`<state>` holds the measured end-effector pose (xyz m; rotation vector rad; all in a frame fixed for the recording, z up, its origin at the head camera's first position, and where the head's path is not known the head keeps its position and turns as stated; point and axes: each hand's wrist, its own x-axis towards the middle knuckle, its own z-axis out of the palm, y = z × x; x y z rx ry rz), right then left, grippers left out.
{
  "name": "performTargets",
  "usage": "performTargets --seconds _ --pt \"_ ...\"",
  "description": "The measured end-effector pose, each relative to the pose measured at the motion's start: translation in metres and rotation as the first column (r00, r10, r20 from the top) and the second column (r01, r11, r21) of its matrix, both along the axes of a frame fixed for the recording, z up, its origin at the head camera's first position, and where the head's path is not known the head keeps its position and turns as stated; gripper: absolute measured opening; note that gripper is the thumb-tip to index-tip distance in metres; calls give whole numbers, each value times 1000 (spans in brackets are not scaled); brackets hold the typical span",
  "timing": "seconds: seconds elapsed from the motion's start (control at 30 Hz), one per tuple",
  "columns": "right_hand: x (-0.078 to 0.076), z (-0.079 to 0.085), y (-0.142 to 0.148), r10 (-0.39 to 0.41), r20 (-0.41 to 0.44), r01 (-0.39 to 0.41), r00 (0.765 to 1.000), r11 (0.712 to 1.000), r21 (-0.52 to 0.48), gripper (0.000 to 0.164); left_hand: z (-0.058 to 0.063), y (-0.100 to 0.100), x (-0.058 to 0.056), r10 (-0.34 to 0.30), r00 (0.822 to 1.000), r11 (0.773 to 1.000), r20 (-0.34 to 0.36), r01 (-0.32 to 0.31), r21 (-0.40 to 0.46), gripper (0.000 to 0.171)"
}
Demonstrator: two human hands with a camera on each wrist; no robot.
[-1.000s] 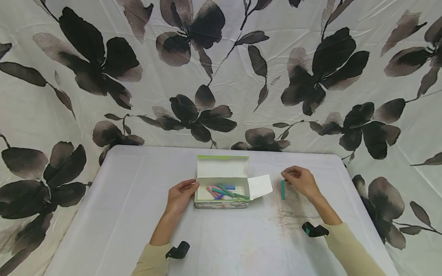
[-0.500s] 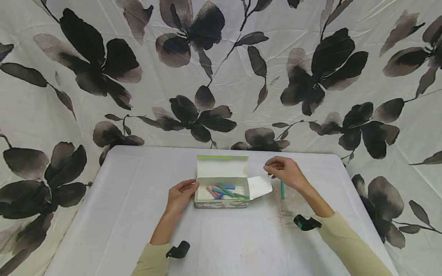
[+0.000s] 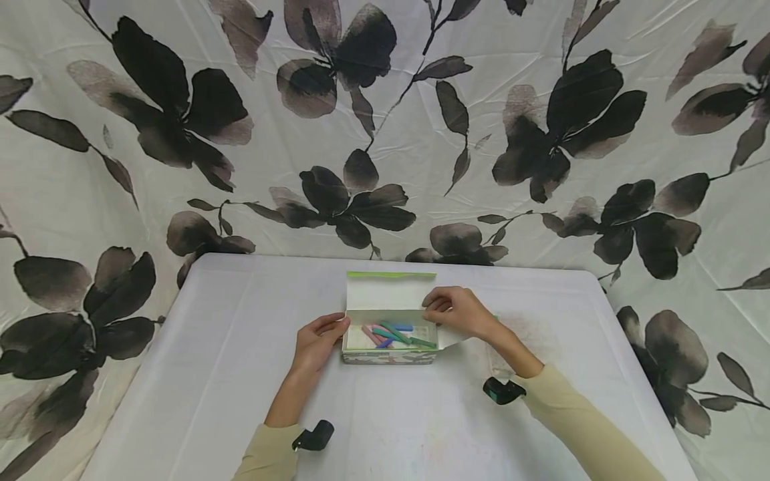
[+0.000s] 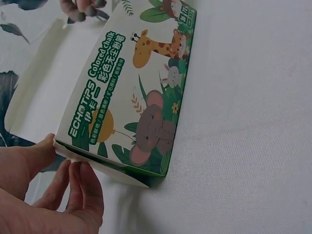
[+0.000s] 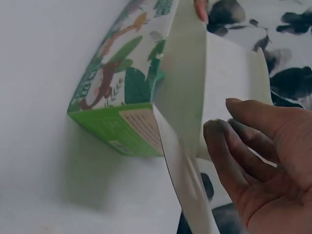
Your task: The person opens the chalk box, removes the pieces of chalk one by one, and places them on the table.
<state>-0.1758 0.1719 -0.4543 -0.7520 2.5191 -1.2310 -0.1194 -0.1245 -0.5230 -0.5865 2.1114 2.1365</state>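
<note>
At the open chalk box (image 3: 388, 359) on the desk (image 3: 409, 414), the left hand (image 3: 319, 339) is pinching one end while the right hand (image 3: 457, 312), fingers (image 5: 221, 151) parted and apparently empty, is hovering, likely seeking the chalk sticks (image 3: 395, 333) lying inside, calling next for a narrow pinch.

Right hand (image 3: 458, 311) now at box (image 3: 388, 359)

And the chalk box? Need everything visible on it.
The chalk box looks like card, its white front printed with cartoon animals, green leaves and "ECHOTIPS Colored chalk"; the right end panel is green. It sits on the white cloth, open: lid raised at the back, white inside, right end flap spread outward. Green, pink and blue chalk sticks lie inside. The left hand holds its left end; the right hand is near the lid, contact unclear.
</note>
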Motion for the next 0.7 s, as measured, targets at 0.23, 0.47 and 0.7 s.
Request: performTargets --seconds 0.23,0.47,0.7 --pt "1 -5 -19 122 -3 -121 993 988 95 20 1 0 1 12 1000 1000 2 -12 -18 39" --pt "2 -7 -34 194 -46 -175 980 947 270 16 1 1 0 5 1000 1000 15 -4 -29 40" --pt "5 -7 -53 255 -108 -162 961 832 530 12 3 -1 0 -5 1000 1000 21 5 -22 42"
